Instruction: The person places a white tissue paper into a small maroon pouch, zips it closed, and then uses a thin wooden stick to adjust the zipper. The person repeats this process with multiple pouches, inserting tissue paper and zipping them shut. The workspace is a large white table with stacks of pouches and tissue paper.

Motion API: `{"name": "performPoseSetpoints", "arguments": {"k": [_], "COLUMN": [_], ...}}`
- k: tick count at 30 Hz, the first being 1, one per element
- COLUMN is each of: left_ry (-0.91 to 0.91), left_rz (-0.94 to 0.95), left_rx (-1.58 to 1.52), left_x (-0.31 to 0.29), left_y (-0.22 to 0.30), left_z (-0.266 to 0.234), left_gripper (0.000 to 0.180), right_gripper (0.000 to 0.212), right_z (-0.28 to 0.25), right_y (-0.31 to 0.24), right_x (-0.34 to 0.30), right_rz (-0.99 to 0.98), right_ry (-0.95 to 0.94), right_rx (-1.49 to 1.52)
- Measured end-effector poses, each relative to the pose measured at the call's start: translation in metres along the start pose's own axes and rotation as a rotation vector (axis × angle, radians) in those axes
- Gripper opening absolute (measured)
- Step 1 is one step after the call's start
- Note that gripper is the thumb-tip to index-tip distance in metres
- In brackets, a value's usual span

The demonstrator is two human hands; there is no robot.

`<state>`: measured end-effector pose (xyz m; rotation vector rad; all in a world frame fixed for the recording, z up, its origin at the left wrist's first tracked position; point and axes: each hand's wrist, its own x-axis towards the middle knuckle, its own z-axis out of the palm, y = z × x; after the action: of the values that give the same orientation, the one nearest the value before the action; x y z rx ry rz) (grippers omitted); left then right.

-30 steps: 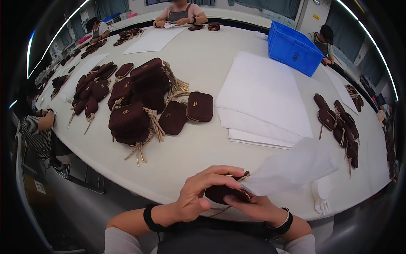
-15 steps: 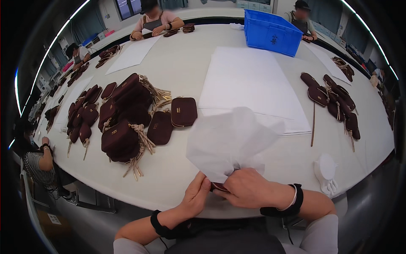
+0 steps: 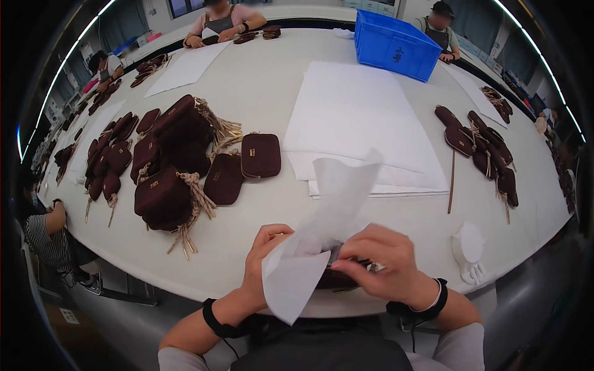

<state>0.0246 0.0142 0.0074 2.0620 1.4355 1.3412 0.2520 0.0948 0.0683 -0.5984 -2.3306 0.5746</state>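
Close to the table's near edge, a dark brown zip pouch (image 3: 334, 281) lies between my hands, mostly covered by crumpled white tissue paper (image 3: 300, 263). The sheet rises out of the pouch's opening, one corner hanging toward me. My left hand (image 3: 263, 256) is closed around the pouch's left side, its fingertips hidden behind the paper. My right hand (image 3: 383, 263) pinches the bunched tissue at the opening, thumb toward the pouch. Left of my hands, a heap of finished-looking brown pouches (image 3: 164, 198) with beige cord tassels is piled up, and a single pouch (image 3: 260, 155) lies flat beside it.
A stack of white sheets (image 3: 352, 123) lies ahead, with a blue crate (image 3: 396, 46) beyond. More tasselled pouches (image 3: 486, 148) lie at the right, near a white roundish object (image 3: 469, 247). Another pouch group (image 3: 108, 157) sits far left. Several people work around the table.
The tissue's upright spread has collapsed, and a corner now folds down toward me over my left hand. My right hand has lifted and turned at the opening. The whole view has shifted slightly.
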Motion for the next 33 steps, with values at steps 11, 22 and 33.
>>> {"name": "performPoseSetpoints", "arguments": {"k": [11,22,33], "left_ry": [-0.093,-0.344,-0.269], "left_rz": [0.093,-0.574,-0.04], "left_rx": [0.137,-0.573,-0.055], "left_x": [-0.014,0.014,-0.028], "left_y": [0.004,0.05,-0.002], "left_z": [-0.007,-0.038,-0.012], "left_gripper": [0.034,0.048,0.036], "right_gripper": [0.074,0.059,0.036], "right_z": [0.001,0.015,0.019], "right_y": [0.006,-0.017,-0.013], "right_x": [0.006,0.003,-0.026], "right_rz": [0.166,-0.048,-0.189], "right_ry": [0.036,0.005,-0.106], "right_rx": [0.372,0.301,0.108]}}
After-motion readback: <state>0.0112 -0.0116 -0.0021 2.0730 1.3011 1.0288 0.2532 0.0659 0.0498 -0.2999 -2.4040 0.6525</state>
